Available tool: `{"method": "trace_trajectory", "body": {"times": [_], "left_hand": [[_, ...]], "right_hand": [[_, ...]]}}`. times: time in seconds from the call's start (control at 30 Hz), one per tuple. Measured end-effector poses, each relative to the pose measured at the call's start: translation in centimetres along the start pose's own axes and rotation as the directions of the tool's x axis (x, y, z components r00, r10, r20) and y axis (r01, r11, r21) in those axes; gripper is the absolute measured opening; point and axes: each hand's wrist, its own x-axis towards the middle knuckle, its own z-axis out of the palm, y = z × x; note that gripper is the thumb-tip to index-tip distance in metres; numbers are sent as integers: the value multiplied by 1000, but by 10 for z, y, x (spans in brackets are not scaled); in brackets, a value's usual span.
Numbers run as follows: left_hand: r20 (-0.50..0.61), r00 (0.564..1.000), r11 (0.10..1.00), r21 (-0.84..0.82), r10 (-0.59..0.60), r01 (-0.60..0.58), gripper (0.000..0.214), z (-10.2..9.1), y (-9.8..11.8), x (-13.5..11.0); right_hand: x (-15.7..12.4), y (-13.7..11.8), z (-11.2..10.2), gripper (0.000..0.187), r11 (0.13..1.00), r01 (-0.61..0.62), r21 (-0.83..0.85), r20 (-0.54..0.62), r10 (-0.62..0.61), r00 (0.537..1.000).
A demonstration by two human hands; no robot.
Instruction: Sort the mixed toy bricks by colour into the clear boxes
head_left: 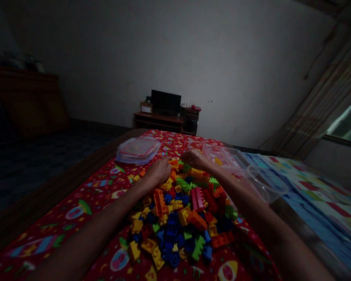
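Observation:
A heap of coloured toy building blocks (181, 218) lies on a red patterned cloth (76, 212) between my forearms. My left hand (159, 171) rests on the far left edge of the heap, knuckles up, fingers curled down into the bricks. My right hand (194, 158) is at the far edge of the heap, fingers bent over orange and yellow bricks. Whether either hand grips a brick is hidden by the fingers and the dim light.
A stack of clear plastic lids (138, 150) sits far left on the cloth. Clear plastic containers (236, 162) stand right of my right hand. A blue patterned cloth (310, 199) lies at the right. A low cabinet with a screen (165, 113) stands against the wall.

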Motion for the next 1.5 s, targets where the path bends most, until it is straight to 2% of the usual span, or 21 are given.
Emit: {"method": "trace_trajectory", "body": {"times": [0.07,0.13,0.23,0.33,0.43,0.57,0.63,0.7,0.77,0.83,1.03,1.17,1.27,1.33,1.43,1.5], "left_hand": [[-3,1000,1000,1,14,-14,40,0,-1,0],[-10,1000,1000,4,30,-30,40,0,-1,0],[-16,999,999,4,48,-48,40,1,-3,0],[-39,996,997,-10,75,-76,39,4,-7,3],[-96,983,986,-42,154,-159,38,6,-11,6],[-126,964,961,-120,234,-249,38,-2,-12,11],[-56,968,957,-148,243,-248,38,-8,-9,11],[60,959,950,-167,278,-265,37,-15,-5,10],[154,933,936,-188,326,-296,37,-20,0,8],[206,913,927,-209,353,-311,36,-23,3,4],[251,874,904,-213,417,-370,32,-24,5,0],[139,892,902,-120,430,-416,32,-12,1,5],[36,915,915,-54,402,-400,37,-3,1,7],[72,916,918,-66,395,-391,42,-2,2,6],[184,906,923,-110,382,-367,45,-3,4,2],[188,912,930,-118,365,-348,46,-4,5,0]], "right_hand": [[-4,-12,8,19,993,11,-119,95,0,995],[-9,-21,10,20,975,-8,-221,138,39,990],[-19,-26,8,23,959,-61,-276,126,99,987],[-29,-26,7,23,965,-104,-242,110,134,985],[-40,-22,10,23,982,-143,-121,50,150,987],[-52,-12,10,32,983,-141,119,-121,155,980],[-53,-6,7,40,961,-100,258,-204,155,967],[-52,-1,4,46,903,-55,425,-237,169,957],[-52,4,2,51,818,-46,573,-196,192,962],[-54,9,2,55,779,-67,623,-142,197,970],[-65,16,-5,40,932,-115,343,-43,137,990],[-68,9,-13,21,954,-72,291,-24,82,996],[-70,3,-17,26,960,-63,273,-14,70,997],[-71,1,-19,28,969,-32,245,-38,42,998],[-71,-2,-20,27,970,-8,242,-74,27,997],[-70,-5,-19,22,962,-16,272,-63,35,997]]}}
